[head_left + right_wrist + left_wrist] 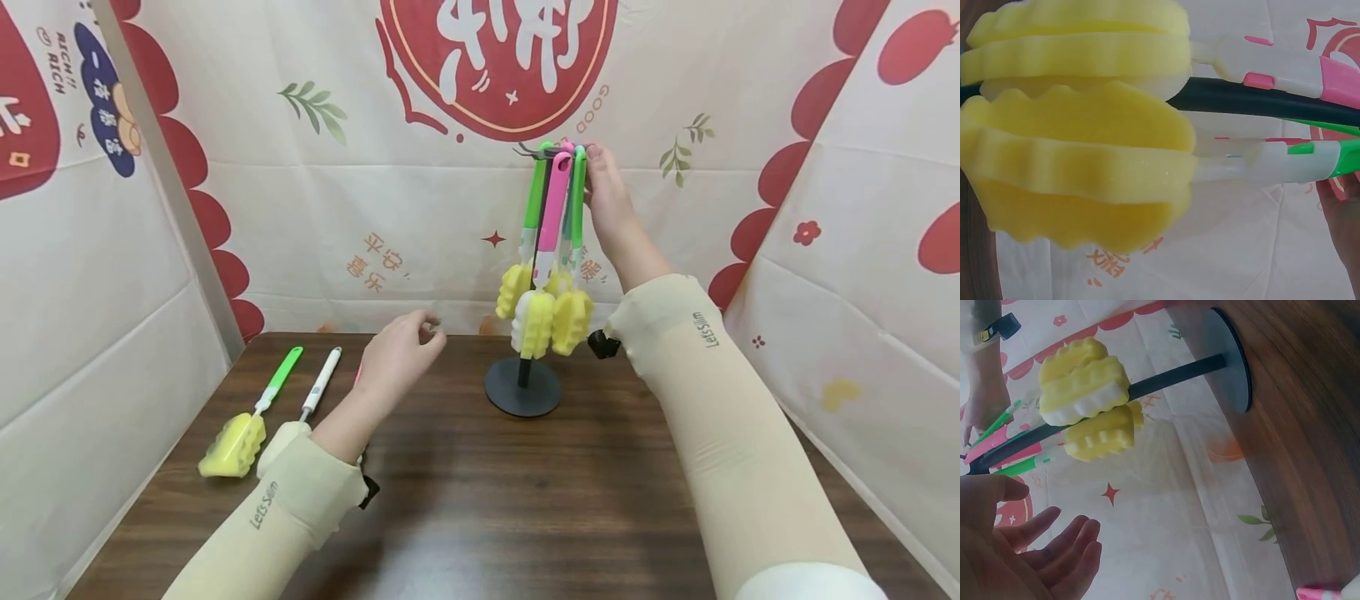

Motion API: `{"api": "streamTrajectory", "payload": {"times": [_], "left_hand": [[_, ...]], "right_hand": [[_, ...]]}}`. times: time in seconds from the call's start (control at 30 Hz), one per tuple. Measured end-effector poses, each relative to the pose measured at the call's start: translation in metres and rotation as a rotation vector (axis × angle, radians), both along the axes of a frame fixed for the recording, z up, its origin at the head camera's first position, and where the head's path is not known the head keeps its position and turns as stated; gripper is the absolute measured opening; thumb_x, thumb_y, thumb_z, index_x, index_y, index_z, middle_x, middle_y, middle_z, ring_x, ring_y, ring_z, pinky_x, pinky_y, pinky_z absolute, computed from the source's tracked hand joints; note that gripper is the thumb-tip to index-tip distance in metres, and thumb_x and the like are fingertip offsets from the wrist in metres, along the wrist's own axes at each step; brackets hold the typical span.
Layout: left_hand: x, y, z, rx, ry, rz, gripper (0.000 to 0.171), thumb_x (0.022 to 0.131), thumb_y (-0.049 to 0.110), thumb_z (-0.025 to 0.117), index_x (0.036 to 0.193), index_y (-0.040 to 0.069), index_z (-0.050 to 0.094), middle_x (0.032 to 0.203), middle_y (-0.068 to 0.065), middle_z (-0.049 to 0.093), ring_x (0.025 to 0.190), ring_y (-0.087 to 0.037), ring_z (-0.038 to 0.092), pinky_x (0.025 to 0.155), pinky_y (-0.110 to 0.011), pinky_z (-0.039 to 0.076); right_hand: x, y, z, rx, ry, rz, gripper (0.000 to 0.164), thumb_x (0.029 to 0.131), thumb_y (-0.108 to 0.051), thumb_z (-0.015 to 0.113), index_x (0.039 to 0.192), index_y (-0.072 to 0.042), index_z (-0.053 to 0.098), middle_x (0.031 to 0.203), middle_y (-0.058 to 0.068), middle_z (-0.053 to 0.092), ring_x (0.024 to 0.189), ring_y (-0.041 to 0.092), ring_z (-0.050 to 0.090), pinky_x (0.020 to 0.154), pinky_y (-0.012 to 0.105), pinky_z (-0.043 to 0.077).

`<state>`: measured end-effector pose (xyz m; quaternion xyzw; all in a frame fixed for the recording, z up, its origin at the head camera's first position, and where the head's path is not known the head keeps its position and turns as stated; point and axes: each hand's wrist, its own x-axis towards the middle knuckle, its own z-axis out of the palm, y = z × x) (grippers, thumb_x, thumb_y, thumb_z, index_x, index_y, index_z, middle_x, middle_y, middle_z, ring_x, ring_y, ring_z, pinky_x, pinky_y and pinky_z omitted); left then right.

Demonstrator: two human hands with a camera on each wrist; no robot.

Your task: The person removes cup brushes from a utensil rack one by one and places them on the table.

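Observation:
Several sponge bottle brushes hang from a black stand [523, 373]. One has a pink handle [553, 204] and a yellow-and-white sponge head [534, 323]; beside it is a green-handled brush [577, 200] with a yellow sponge [1079, 169]. At the stand's top, my right hand [611, 200] has its fingertips against the hook end near that green handle. Whether they pinch anything is hidden. My left hand [397, 354] hovers over the table, left of the stand. Its fingers [1075, 540] are loosely bent and hold nothing.
On the table's left lie a green-handled sponge brush [232, 443] and a white-handled brush [321, 383]. A pink-handled one [1316, 594] is mostly hidden by my left arm. Printed cloth [450, 208] walls the brown table [480, 517] at the back and sides.

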<state>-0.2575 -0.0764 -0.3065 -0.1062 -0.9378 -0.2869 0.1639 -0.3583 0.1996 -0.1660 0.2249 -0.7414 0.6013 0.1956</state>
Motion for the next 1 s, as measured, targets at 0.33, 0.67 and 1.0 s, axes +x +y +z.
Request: {"api": "streamTrajectory", "payload": {"times": [0.33, 0.67, 1.0], "left_hand": [[-0.003, 0.005, -0.002, 0.021, 0.000, -0.026, 0.030, 0.086, 0.040, 0.046, 0.105, 0.021, 0.058, 0.097, 0.001, 0.063, 0.089, -0.015, 0.055, 0.074, -0.041, 0.047], [-0.007, 0.012, -0.001, 0.037, -0.003, -0.035, 0.027, 0.083, 0.037, 0.047, 0.103, 0.023, 0.058, 0.094, 0.003, 0.063, 0.087, -0.014, 0.054, 0.071, -0.039, 0.047], [-0.008, 0.018, -0.001, 0.066, -0.012, -0.025, 0.025, 0.085, 0.037, 0.049, 0.103, 0.023, 0.058, 0.096, 0.002, 0.063, 0.087, -0.013, 0.054, 0.071, -0.040, 0.047]], "right_hand": [[0.001, -0.003, -0.005, -0.142, 0.005, 0.033, 0.040, 0.092, -0.046, 0.038, 0.116, -0.014, 0.038, 0.119, 0.005, 0.046, 0.108, 0.018, 0.039, 0.097, 0.030, 0.031], [0.008, -0.009, -0.003, -0.204, 0.047, -0.056, 0.036, 0.090, -0.036, 0.049, 0.115, -0.012, 0.042, 0.122, 0.006, 0.047, 0.112, 0.016, 0.041, 0.099, 0.029, 0.032], [0.020, -0.029, 0.000, -0.229, 0.060, -0.125, 0.036, 0.084, -0.034, 0.058, 0.108, -0.011, 0.045, 0.111, 0.005, 0.052, 0.105, 0.016, 0.046, 0.089, 0.025, 0.040]]}}
